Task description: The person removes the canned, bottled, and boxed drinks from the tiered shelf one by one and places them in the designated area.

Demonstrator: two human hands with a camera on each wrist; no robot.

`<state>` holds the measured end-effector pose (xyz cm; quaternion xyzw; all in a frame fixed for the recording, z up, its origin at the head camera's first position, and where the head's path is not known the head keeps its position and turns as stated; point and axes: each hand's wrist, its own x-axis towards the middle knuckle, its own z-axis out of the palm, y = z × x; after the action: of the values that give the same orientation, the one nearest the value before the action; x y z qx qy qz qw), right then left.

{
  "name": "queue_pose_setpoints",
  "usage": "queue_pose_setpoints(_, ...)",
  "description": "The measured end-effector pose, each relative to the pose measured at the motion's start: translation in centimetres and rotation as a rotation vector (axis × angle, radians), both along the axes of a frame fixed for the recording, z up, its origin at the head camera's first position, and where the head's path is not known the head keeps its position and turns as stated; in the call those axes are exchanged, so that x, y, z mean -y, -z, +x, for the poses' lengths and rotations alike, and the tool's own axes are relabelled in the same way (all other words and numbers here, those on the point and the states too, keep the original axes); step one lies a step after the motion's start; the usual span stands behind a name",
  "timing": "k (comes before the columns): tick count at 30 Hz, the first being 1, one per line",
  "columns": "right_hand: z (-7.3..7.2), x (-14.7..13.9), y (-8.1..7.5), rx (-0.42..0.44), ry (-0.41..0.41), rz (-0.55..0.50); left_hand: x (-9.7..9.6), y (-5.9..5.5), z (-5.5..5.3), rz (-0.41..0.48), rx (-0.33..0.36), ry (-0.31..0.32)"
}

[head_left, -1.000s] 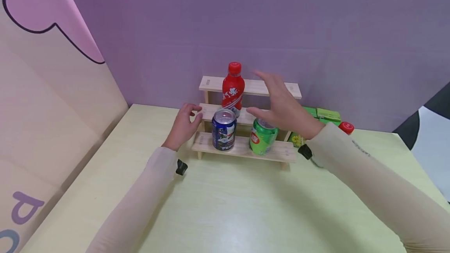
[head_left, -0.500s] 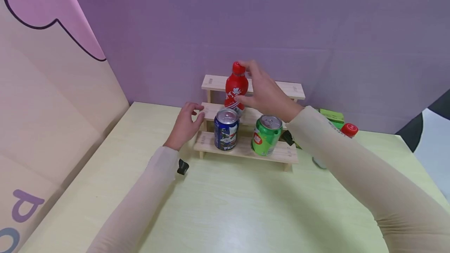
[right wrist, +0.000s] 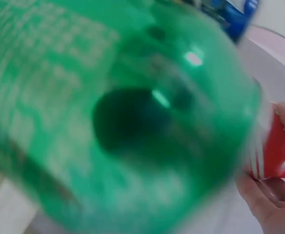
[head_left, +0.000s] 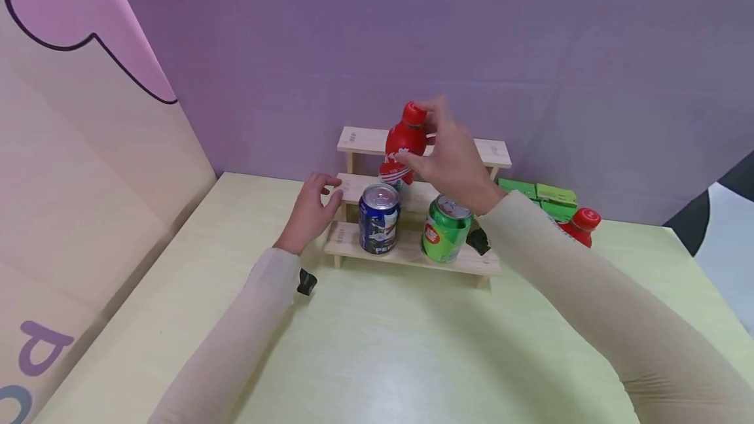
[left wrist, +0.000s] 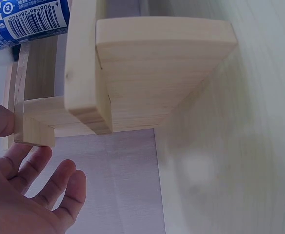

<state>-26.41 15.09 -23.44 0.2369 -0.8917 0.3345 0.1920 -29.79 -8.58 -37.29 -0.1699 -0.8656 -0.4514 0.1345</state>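
Note:
My right hand grips the red bottle by its upper part, fingers at the cap side and thumb across its front. The bottle leans, its red cap to the right, over the middle tier of a three-tier wooden shelf. In the right wrist view the bottle shows between fingers and thumb, partly hidden by the large blurred green can. My left hand pinches the left end of the middle tier. From the left wrist, its thumb lies against the board and fingers curl below.
A blue Pepsi can and the green can stand on the bottom tier, in front of the bottle. Green boxes and another red-capped bottle are right of the shelf, partly behind my right sleeve. A purple wall rises behind.
My right hand has come in from the right and taken hold of the red bottle, which has gone from upright to leaning right. My left hand has stayed at the shelf's end.

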Motion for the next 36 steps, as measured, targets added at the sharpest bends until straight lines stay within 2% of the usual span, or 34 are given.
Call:
queue_pose_setpoints(3,0.8,-1.2,-0.9,-0.116,0.021,-0.053,0.1,-0.1,0.1,0.005,-0.025,0.004)
queue_pose_setpoints(7,1.9,-3.1,-2.1,-0.207,0.07,-0.08,0.3,-0.1,0.0,0.006,-0.026,0.008)
queue_pose_setpoints(13,3.5,-6.6,-3.4,-0.268,0.1,-0.09,0.6,0.2,-0.2,0.006,-0.02,-0.003)
queue_pose_setpoints(17,5.0,-9.0,-3.7,-0.227,0.136,-0.051,0.7,0.3,-0.2,0.002,-0.012,0.003)
queue_pose_setpoints(23,7.2,-12.1,-2.0,-0.166,0.17,0.094,0.9,0.0,-0.1,0.0,-0.006,-0.002)
queue_pose_setpoints(27,8.4,-13.5,-0.4,-0.122,0.189,0.129,1.0,-0.2,0.0,-0.01,0.006,-0.006)
queue_pose_setpoints(32,8.8,-14.6,1.7,-0.08,0.213,0.178,1.3,-0.2,-0.2,-0.016,0.014,-0.013)
queue_pose_setpoints(36,8.5,-14.8,3.5,0.008,0.202,0.176,1.5,-0.2,-0.3,-0.017,0.012,-0.016)
